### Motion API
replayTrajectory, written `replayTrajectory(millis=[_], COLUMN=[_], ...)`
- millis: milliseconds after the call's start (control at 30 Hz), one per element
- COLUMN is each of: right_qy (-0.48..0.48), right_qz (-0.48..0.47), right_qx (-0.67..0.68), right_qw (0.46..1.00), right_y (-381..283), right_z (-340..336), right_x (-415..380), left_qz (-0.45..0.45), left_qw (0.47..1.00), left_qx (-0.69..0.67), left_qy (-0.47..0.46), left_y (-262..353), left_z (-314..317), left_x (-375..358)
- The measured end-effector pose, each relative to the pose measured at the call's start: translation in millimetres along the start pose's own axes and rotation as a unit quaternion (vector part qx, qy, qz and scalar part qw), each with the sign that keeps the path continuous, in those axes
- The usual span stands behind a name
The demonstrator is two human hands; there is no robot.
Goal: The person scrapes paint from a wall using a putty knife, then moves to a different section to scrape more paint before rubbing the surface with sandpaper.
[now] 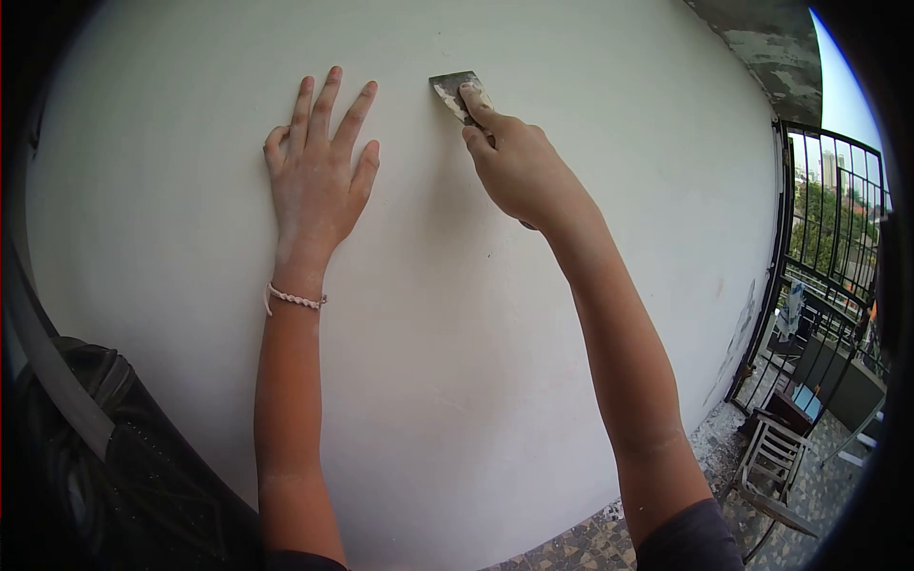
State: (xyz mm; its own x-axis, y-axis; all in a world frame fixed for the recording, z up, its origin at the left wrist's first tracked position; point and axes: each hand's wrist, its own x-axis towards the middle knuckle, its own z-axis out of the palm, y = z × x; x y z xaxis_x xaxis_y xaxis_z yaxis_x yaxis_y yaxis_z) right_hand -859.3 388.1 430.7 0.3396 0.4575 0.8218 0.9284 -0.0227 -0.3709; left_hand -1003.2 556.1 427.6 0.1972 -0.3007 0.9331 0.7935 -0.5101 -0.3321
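Note:
My right hand (519,167) is closed around a putty knife (451,88), with a finger stretched along its blade. Pale filler is smeared on the metal, and the blade's wide edge points up against the white wall (409,314). Most of the handle is hidden in my palm. To the left, my left hand (319,176) rests on the same wall with its fingers spread and nothing in it. A braided white bracelet (297,300) circles that wrist.
A black bag (143,466) with a strap is at lower left. On the right stand a black metal gate (833,209) and a wooden chair (773,457) on the mosaic-patterned floor (571,550). White debris (716,433) lies along the wall's foot.

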Motion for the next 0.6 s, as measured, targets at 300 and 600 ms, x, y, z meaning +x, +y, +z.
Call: replayTrajectory(millis=[300,600], right_qy=[0.032,0.028], right_qz=[-0.024,0.000], right_qx=[-0.002,0.035], right_qw=[0.999,0.999], right_y=[14.3,8.8], right_z=[3.7,8.6], right_x=[-0.8,3.8], left_qz=[0.011,0.016], left_qw=[1.000,1.000], left_qx=[-0.017,-0.016], left_qy=[-0.007,0.005], left_y=[2.3,3.1], left_z=[-2.9,1.1], left_x=[9.9,14.2])
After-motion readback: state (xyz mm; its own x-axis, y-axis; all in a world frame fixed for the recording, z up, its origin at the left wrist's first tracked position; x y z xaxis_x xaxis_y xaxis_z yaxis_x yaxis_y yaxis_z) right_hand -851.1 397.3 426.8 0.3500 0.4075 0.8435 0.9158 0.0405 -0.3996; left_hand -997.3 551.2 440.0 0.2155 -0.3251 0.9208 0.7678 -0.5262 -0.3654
